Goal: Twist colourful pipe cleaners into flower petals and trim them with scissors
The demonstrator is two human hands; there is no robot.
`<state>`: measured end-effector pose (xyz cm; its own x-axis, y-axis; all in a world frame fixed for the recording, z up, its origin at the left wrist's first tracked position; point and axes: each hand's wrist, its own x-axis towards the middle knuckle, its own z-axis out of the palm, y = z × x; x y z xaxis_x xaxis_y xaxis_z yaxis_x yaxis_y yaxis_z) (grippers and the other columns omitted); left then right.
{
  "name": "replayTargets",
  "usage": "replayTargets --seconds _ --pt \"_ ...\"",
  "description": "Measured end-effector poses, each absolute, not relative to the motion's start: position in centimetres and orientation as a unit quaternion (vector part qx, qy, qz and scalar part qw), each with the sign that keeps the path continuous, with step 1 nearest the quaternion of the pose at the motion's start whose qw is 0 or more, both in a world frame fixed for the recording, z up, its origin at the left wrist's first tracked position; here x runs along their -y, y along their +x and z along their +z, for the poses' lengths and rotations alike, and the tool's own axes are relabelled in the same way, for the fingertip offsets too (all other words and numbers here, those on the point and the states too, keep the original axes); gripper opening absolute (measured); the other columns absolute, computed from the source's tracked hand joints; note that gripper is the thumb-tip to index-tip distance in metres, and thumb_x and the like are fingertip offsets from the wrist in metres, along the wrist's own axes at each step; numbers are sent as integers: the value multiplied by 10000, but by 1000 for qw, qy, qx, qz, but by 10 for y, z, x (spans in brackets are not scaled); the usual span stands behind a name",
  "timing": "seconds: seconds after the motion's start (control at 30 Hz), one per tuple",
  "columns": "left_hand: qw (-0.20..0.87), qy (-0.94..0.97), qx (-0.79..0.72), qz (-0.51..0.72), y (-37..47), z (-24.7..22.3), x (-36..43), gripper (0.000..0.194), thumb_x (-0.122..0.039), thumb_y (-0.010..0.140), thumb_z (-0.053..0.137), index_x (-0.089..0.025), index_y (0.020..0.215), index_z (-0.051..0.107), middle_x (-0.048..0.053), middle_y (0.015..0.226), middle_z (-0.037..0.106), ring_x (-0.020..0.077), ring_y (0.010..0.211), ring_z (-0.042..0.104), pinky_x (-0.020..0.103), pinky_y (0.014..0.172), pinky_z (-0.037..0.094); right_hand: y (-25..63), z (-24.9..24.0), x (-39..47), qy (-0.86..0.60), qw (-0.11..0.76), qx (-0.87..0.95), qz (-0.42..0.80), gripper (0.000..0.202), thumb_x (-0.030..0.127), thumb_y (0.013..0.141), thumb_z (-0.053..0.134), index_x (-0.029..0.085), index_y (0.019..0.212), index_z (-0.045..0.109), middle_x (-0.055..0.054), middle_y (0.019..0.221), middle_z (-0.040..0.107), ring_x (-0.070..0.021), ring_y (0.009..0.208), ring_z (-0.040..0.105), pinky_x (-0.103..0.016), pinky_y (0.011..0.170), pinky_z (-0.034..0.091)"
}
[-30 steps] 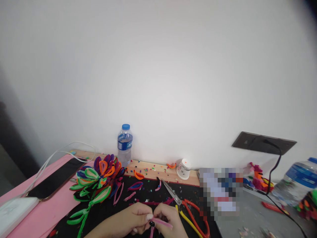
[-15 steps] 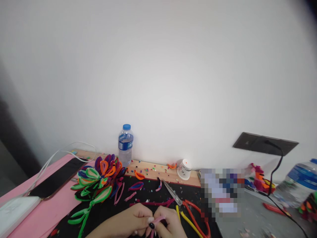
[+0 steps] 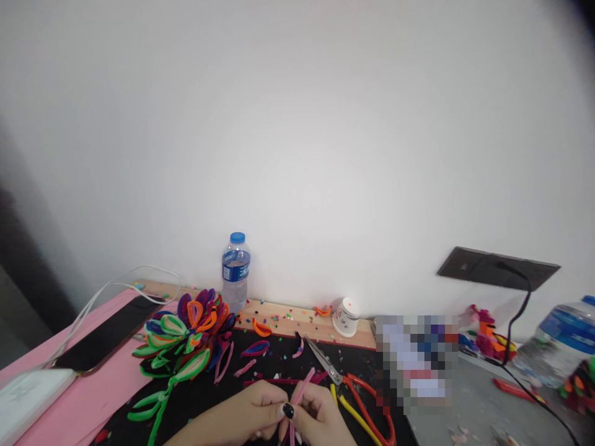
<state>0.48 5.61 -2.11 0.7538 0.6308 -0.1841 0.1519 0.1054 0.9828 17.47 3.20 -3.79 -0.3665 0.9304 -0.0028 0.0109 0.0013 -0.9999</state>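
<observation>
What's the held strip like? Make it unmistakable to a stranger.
Below the wall, the left hand meets the right hand over the black mat. They pinch a pink strip, the only one held; other pink pieces lie on the mat.

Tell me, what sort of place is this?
Probably a craft table, though whether at home or in a workshop I can't tell. The signs are a bunch of colourful fuzzy flowers, scissors lying open, and a pink fuzzy strip being held.
</observation>
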Motion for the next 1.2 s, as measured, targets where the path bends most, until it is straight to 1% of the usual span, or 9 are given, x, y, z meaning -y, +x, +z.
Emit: replayTargets --seconds 0.17,0.43,0.6,0.77,0.93,1.03,1.2 --pt "667 658 -299 183 6 -20 -55 421 -527 806 419 -149 632 478 -63 507 375 62 440 260 189 416 188 175 -28 -34 -379 403 531 642 402 514 664 622 155 597 455 85 432 373 -26 355 265 -163 365 190" --pt "670 654 -298 185 5 -18 -55 404 -505 814 421 -138 675 519 -66 514 372 61 445 270 188 435 210 174 -23 -35 -367 406 511 662 418 523 646 635 151 593 452 79 420 404 -20 349 255 -163 354 159" --pt "671 657 -290 182 5 -17 -55 403 -498 819 420 -136 673 526 -64 515 356 62 450 270 184 432 208 175 -18 -35 -358 395 519 669 424 534 653 623 143 588 473 89 419 364 -18 348 236 -164 346 139" --pt "670 662 -285 177 4 -18 -55 409 -497 822 417 -135 676 537 -62 516 356 66 456 275 188 436 204 177 -23 -36 -373 372 544 654 427 540 660 610 132 586 511 78 422 377 -29 358 272 -163 356 172" --pt "665 665 -289 179 5 -12 -53 429 -511 816 414 -133 666 549 -62 513 348 69 463 264 193 438 195 177 -28 -35 -402 367 556 628 439 565 644 604 130 604 557 60 446 424 -54 404 350 -166 407 262" --pt "661 670 -288 177 7 -7 -51 432 -511 812 420 -136 631 536 -63 503 339 70 460 254 197 434 186 176 -29 -35 -400 375 553 627 433 566 629 614 137 594 564 57 456 424 -64 426 364 -179 436 299" --pt "643 682 -298 181 9 -5 -50 456 -537 794 433 -135 596 519 -63 496 342 69 459 261 195 432 187 178 -29 -36 -382 385 553 633 432 554 610 638 139 544 537 55 472 406 -66 451 363 -183 454 299"
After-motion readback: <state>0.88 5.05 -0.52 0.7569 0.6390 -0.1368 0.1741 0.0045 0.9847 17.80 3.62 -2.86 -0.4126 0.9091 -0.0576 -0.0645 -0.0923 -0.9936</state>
